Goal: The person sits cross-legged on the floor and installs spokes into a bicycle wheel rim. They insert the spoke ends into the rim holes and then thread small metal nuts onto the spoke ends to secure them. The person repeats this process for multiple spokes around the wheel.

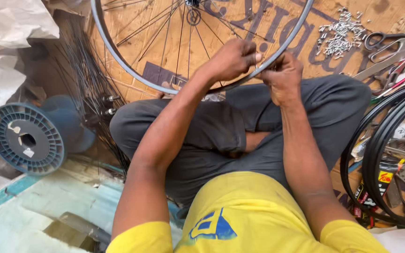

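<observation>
A silver bicycle wheel rim [118, 63] with thin spokes [179, 37] lies flat over brown cardboard [352, 65], its near edge above my crossed legs. My left hand [233, 58] reaches over the rim from inside, fingers curled on the rim's near edge. My right hand [283, 75] is closed on the rim's outer side, pinching something small that I cannot make out. Both hands meet at the same spot on the rim.
A pile of small silver spoke nipples [341, 33] and scissors [387, 40] lie on the cardboard at upper right. Black rims [376, 154] stand at right. A bundle of loose black spokes [87, 89] and a blue plastic spool [26, 138] sit at left.
</observation>
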